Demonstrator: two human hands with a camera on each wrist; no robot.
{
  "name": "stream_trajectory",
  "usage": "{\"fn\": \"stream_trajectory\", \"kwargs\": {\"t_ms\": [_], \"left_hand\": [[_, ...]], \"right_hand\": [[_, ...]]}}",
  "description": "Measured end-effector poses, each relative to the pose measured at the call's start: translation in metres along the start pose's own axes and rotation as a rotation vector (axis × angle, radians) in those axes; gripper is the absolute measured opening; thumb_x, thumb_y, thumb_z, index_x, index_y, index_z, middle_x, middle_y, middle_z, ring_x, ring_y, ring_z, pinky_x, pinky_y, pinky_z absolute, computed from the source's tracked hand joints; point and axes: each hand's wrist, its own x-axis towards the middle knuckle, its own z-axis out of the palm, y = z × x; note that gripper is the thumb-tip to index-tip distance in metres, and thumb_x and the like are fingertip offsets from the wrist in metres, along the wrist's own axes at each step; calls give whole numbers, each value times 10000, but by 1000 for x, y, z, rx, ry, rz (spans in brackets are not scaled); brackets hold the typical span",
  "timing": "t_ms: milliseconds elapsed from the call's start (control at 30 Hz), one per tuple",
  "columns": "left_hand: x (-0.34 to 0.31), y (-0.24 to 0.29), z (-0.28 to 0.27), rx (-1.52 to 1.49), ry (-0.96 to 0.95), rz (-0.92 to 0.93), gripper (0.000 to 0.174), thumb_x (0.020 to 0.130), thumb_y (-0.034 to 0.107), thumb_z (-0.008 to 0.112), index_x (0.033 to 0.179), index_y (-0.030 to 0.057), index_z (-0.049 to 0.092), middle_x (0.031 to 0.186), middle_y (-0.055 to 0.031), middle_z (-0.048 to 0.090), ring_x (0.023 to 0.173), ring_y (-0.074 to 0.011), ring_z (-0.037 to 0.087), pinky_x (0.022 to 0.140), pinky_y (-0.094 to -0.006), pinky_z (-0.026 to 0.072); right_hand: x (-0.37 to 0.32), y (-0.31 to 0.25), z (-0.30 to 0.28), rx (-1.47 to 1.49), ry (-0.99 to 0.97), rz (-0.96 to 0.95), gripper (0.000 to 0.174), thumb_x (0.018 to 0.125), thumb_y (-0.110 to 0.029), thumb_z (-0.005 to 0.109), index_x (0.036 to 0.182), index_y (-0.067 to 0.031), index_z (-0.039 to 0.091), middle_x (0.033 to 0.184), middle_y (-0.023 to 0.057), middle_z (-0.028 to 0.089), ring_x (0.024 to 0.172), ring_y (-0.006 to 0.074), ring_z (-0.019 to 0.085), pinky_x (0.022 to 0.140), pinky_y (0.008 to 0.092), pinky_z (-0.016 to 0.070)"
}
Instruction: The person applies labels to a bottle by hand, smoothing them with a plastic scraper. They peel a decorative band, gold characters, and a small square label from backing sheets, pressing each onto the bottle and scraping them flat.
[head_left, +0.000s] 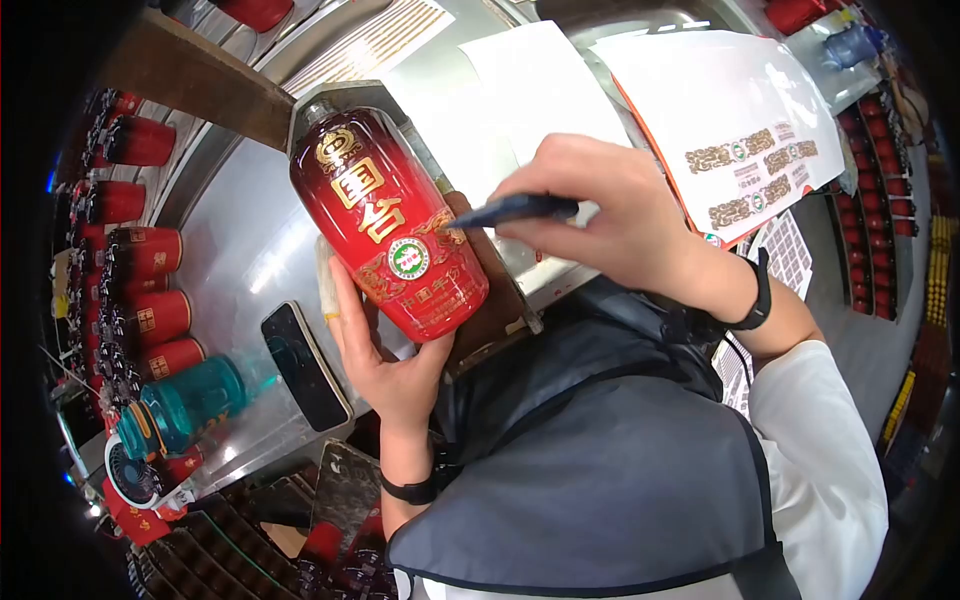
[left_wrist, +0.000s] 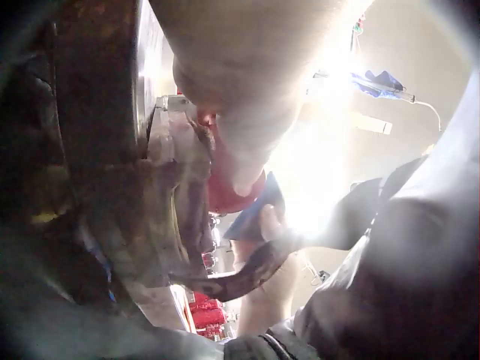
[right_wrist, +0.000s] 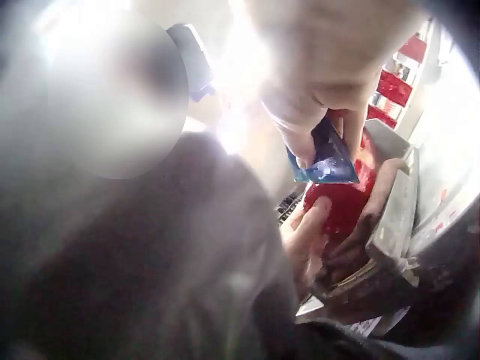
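A red glass bottle (head_left: 340, 215) with gold characters and a round green-and-white emblem lies tilted in a cradle (head_left: 492, 290) in the head view. My left hand (head_left: 395, 375) holds it around the base, thumb at the bottom and fingers along its left side. My right hand (head_left: 620, 205) pinches a dark blue, flat scraper-like piece (head_left: 510, 209) between thumb and fingers. Its narrow end is right at the gold ornament beside the emblem. Seen from the right wrist, this blue piece (right_wrist: 330, 166) has a wide, straight edge over the red bottle (right_wrist: 341, 206).
White sheets (head_left: 545, 90) and a stack printed with gold decals (head_left: 755, 165) lie behind and to the right. On the left are a black phone (head_left: 305, 365), a teal water bottle (head_left: 205, 395), a small fan (head_left: 130, 475) and rows of red bottles (head_left: 160, 315). A beam (head_left: 215, 65) reaches toward the cradle.
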Motion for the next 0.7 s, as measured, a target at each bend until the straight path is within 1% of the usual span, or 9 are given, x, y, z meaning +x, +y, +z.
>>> {"fn": "stream_trajectory", "kwargs": {"t_ms": [100,133,233,333,433,467,567,633,700], "left_hand": [[0,0,2,-11,1,2,1030,662,70,879,1507,-30,298,1417,-158,426,1248,-259,533,1037,-366,463],[1,0,2,-35,2,13,1039,660,72,882,1510,-28,291,1420,-153,422,1250,-257,532,1039,-364,460],[-1,-4,0,-39,-9,10,1054,660,82,888,1515,-25,281,1428,-145,412,1258,-251,524,1040,-361,456],[0,-2,3,-74,3,-16,1062,655,93,892,1516,-24,281,1434,-147,405,1265,-248,517,1041,-361,454],[1,1,2,-13,-6,8,1060,653,97,889,1515,-25,284,1440,-153,399,1263,-250,516,1044,-361,452],[-1,1,2,-12,5,2,1060,653,97,889,1515,-25,284,1440,-153,399,1263,-250,516,1044,-361,452],[1,1,2,-66,34,-24,1035,654,88,879,1506,-30,303,1435,-170,408,1257,-258,520,1039,-361,456],[0,2,1,-6,8,-13,1002,661,83,868,1496,-31,326,1427,-184,421,1267,-269,514,1034,-366,460],[-1,2,1,-20,24,-29,983,665,87,863,1490,-27,341,1433,-202,426,1284,-289,505,1034,-375,460]], "right_hand": [[-7,-16,10,148,-109,-98,222,755,-65,794,966,-55,725,770,50,631,692,179,611,609,289,472],[-4,-5,10,232,-87,-38,227,751,-54,788,969,-56,725,775,56,634,694,192,612,623,294,475],[2,11,-3,-103,38,-47,283,722,-36,795,996,-77,737,761,51,622,711,191,623,629,294,482],[-7,-17,7,100,-184,-162,297,714,-39,801,995,-122,749,766,42,610,663,168,600,580,297,474],[8,0,-1,-41,-4,-65,252,721,-78,760,958,-152,720,786,36,585,710,226,615,597,336,490],[7,-7,-2,-90,-32,-106,265,710,-72,744,962,-147,713,785,23,581,694,221,605,589,328,489],[-14,-25,21,18,-170,-503,276,693,-82,735,959,-151,709,853,32,589,752,211,604,651,318,505],[-9,-27,18,46,-310,-508,217,714,-108,717,928,-139,694,869,36,579,777,212,604,670,321,504],[13,-21,4,137,-199,-256,287,712,-102,725,999,-118,729,806,10,601,711,190,582,607,330,488]]}}
